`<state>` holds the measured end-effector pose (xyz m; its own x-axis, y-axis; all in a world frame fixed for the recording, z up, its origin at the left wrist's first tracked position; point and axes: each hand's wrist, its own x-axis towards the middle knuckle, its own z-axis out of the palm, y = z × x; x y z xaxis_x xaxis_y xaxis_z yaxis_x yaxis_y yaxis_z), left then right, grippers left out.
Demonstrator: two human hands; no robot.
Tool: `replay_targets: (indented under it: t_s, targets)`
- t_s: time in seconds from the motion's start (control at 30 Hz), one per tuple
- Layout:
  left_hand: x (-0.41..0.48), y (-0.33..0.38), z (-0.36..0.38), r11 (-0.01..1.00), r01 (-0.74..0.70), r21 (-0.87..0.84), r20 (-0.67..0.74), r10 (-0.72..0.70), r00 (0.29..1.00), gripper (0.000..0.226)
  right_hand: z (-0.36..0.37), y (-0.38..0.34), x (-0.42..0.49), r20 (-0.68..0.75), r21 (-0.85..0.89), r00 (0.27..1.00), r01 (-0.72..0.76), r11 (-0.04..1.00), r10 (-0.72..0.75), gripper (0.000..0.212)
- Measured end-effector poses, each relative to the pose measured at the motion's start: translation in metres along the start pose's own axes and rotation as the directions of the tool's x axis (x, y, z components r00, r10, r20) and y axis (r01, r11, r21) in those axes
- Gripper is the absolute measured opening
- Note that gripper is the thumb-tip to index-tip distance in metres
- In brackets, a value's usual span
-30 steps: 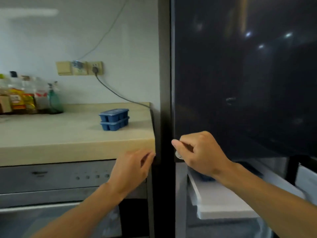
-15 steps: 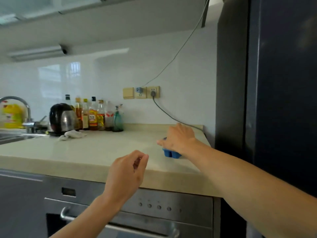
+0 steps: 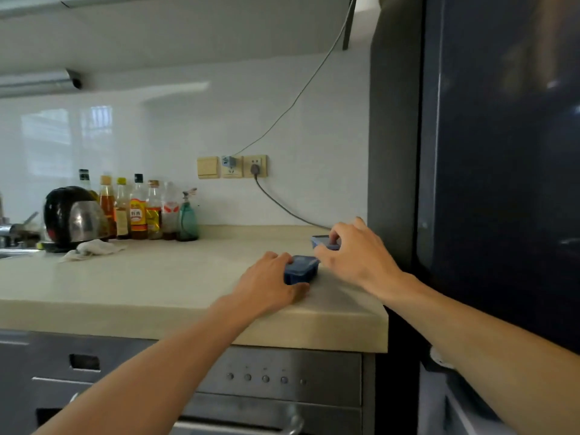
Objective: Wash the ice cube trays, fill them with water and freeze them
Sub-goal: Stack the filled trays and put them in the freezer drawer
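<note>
I see my left hand grasping 1 blue ice tray on the tabletop; my right hand pinches another tray.

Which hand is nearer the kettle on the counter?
Left. The left hand rests on the nearer blue tray, well right of the kettle; the right hand is farther right, on the second tray.

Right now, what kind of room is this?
It looks like a home kitchen. There's a kettle and a row of sauce bottles on the countertop, an oven underneath, and a big dark fridge beside it.
</note>
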<state>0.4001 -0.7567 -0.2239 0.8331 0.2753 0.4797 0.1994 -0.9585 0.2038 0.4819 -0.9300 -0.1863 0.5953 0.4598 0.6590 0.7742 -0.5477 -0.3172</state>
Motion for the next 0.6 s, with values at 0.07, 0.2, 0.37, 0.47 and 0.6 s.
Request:
replay_targets:
  t_s: [0.07,0.2,0.37,0.47,0.6]
  targets:
    - [0.014,0.007,0.005,0.999,0.003,0.047,0.059,-0.006,0.998,0.059,-0.015,0.006,-0.019,-0.027,0.032,0.999,0.035,0.999,-0.034,0.038]
    - [0.021,0.011,0.008,1.000,-0.014,-0.025,-0.007,0.014,1.000,0.025,-0.044,0.020,-0.052,-0.047,0.073,0.996,0.073,0.995,-0.070,0.049]
    - [-0.002,0.027,0.000,0.978,-0.019,-0.209,-0.125,-0.008,0.992,0.007,-0.061,0.037,-0.095,-0.082,0.170,0.994,0.091,0.981,-0.078,0.044]
    - [-0.027,0.049,-0.005,0.971,-0.110,-0.212,-0.260,0.053,0.964,0.008,-0.065,0.045,-0.125,-0.120,0.210,0.988,0.125,0.970,-0.102,0.042]
    - [-0.063,0.084,-0.002,0.952,-0.257,-0.165,-0.429,0.166,0.888,0.025,-0.075,0.059,-0.166,-0.151,0.210,0.981,0.153,0.966,-0.122,0.040]
